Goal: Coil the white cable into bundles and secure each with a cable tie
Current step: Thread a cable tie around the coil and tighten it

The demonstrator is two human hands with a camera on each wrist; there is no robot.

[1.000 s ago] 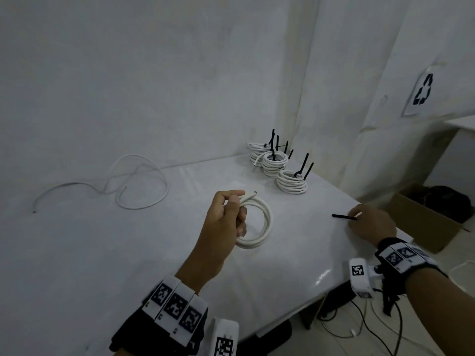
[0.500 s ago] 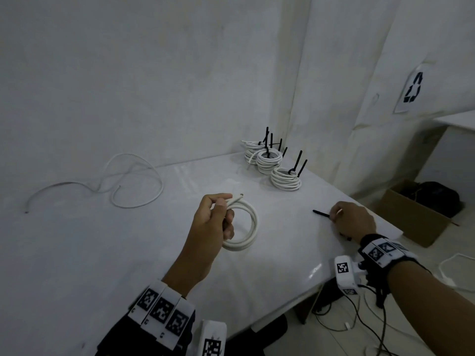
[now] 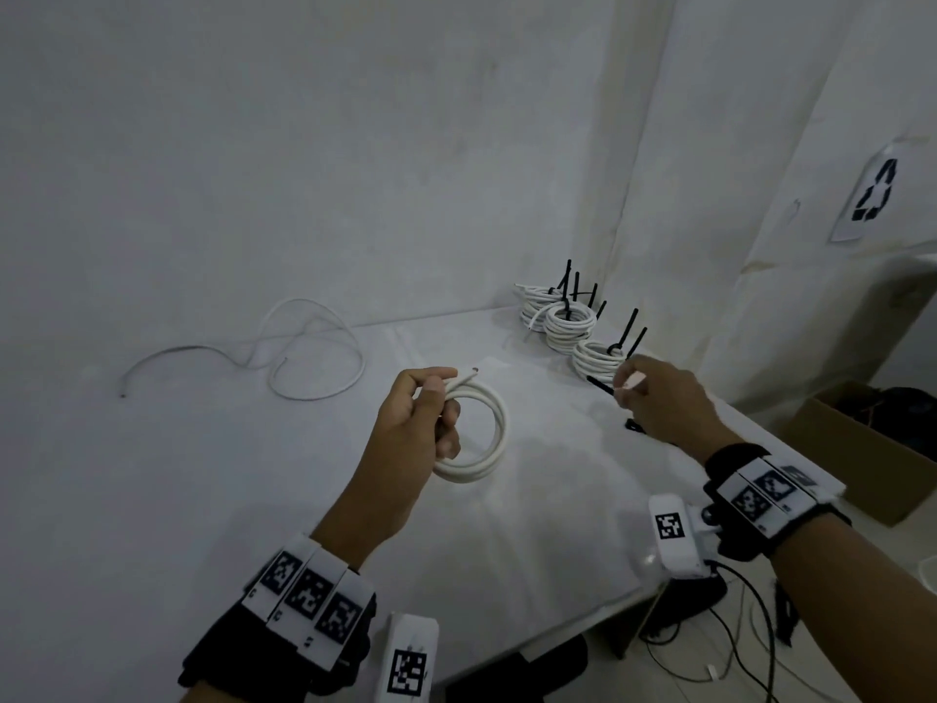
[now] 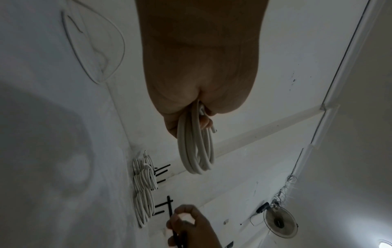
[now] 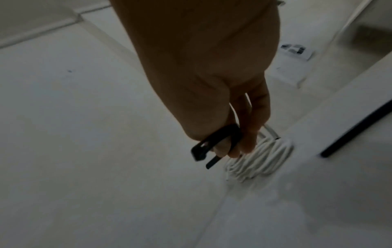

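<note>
A person's left hand (image 3: pixel 413 423) is raised over a white table (image 3: pixel 203 499), its fingers and thumb curled round one side of a small coil of white cable (image 3: pixel 481 433). The coil hangs clear of the tabletop, and its cut end (image 3: pixel 471 385) pokes out past the thumb toward two o'clock. At three o'clock from the coil, apart from it, the right hand (image 3: pixel 659 403) pinches a black cable tie (image 3: pixel 601 385) between thumb and curled fingers; the tie looks bent in the wrist view. Just beyond this hand, at twelve o'clock, three tied bundles (image 3: pixel 570 324) sit in the table's far corner, black tie tails sticking up. A loose white cable (image 3: pixel 304 357) sprawls at ten o'clock.
</note>
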